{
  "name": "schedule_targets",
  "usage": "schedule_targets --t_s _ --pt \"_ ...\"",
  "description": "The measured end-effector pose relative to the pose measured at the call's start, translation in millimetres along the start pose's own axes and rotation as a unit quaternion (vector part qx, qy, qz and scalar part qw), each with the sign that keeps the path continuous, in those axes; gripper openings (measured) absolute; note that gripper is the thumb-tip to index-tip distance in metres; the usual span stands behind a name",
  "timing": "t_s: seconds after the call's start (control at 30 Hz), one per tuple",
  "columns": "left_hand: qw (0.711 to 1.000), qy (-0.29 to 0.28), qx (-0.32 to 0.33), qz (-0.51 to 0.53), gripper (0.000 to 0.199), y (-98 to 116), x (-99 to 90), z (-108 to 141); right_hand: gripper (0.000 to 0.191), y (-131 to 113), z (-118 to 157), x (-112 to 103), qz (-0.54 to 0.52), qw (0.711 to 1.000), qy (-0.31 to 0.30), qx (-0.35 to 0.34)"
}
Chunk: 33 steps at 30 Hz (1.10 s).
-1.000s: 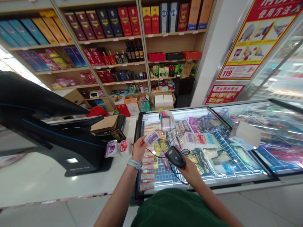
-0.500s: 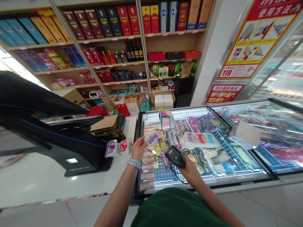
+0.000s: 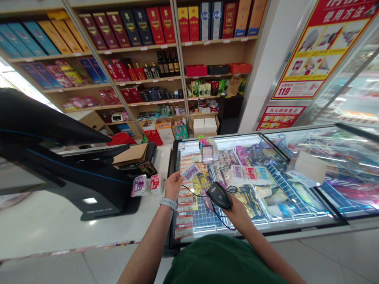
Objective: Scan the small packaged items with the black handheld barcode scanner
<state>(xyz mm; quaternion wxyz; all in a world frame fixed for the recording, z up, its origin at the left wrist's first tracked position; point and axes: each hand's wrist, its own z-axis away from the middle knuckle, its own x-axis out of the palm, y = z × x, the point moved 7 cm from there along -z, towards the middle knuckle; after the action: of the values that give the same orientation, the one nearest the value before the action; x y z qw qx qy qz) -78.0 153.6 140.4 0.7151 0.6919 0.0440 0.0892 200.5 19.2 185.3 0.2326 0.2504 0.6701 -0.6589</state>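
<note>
My left hand [image 3: 174, 186], wearing a watch, pinches the edge of a small purple-and-white printed card [image 3: 190, 172] over the left part of the glass-topped freezer [image 3: 204, 230]. My right hand [image 3: 237, 211] is wrapped around a black barcode scanner [image 3: 219, 196], whose head points toward the card. The scanner's black cable [image 3: 189, 191] loops over the glass. To the left, two small packs, one purple [image 3: 139, 185] and one red [image 3: 155, 184], sit on the white counter. Purple [image 3: 237, 172], red [image 3: 250, 173] and blue [image 3: 262, 173] packs lie on the freezer, right of the scanner.
A black checkout terminal [image 3: 115, 193] stands on the counter [image 3: 112, 232] at left. An open white box [image 3: 309, 167] rests on the freezer's right part. Price tags [image 3: 184, 219] line the freezer's left side. Behind are shelves with boxes and bottles [image 3: 168, 64].
</note>
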Motion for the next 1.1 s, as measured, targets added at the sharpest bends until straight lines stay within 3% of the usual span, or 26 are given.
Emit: schedule_targets --t_s 1.1 --pt "1.0 0.012 -0.011 -0.001 0.042 -6.9 -1.9 -4.4 0.039 4.2 0.3 0.7 -0.001 1.0 -0.001 -0.004"
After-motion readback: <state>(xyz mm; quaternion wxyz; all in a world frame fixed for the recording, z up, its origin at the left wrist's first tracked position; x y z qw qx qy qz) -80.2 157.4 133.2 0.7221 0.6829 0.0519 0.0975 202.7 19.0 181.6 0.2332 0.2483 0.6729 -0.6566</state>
